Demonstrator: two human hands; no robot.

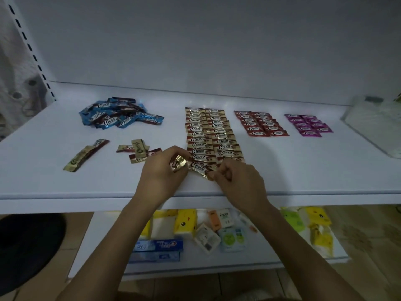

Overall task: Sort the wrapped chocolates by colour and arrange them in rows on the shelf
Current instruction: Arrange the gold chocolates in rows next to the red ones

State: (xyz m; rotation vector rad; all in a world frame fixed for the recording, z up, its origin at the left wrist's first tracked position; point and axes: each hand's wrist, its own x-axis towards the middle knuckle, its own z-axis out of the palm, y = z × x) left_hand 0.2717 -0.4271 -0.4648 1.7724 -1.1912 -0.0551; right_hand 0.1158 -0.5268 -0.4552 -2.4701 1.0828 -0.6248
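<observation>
Pinched at either end by left hand (163,170) and right hand (237,180), head view: gold chocolate (198,167), at near end of gold rows (211,132) on shelf (65,183). Risk: knuckles nudging overlapped neighbours askew; slippery foil sliding off nearby front edge.

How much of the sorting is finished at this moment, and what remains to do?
Done: the red rows and purple rows lie in neat double columns. In hand: the gold rows are long, and the left hand and right hand pinch a gold chocolate at their near end. Left: several loose gold chocolates and the blue pile, not yet arranged.
</observation>
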